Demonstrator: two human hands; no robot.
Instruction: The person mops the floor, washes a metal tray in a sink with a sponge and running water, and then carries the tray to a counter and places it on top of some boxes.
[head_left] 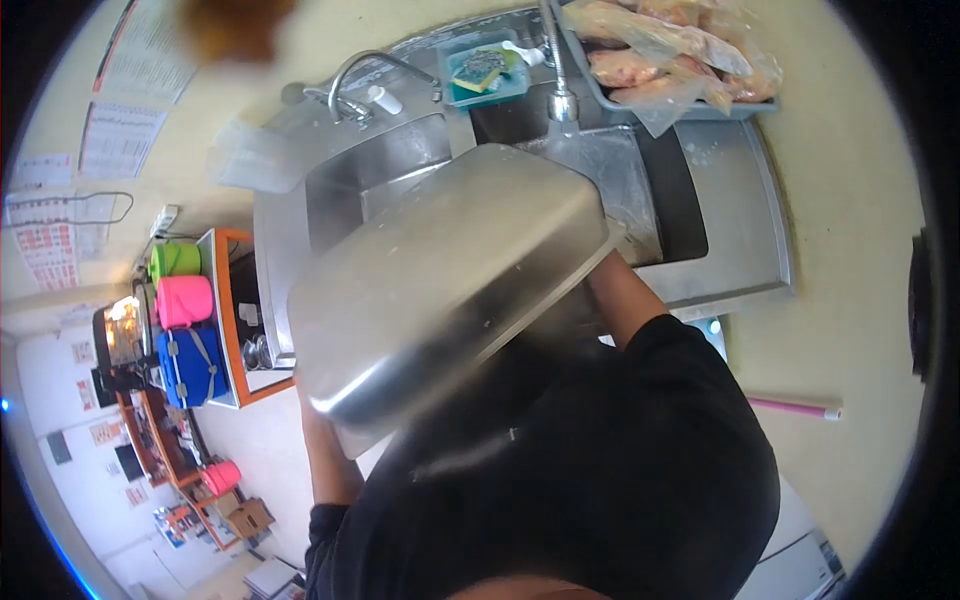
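The left hand (309,402) and right hand (608,270) hold opposite ends of a steel pan (450,265), bottom up and tilted, at the sink (680,205) (fingers hidden, so I cannot tell their spread).

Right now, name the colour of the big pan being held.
The pan is plain silver-grey metal, without pattern, seen best in the head view.

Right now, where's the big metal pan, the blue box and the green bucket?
Metal pan (450,250), head view: middle of its outer bottom.
Blue box (181,370), head view: its blue side.
Green bucket (176,262), head view: its green body.
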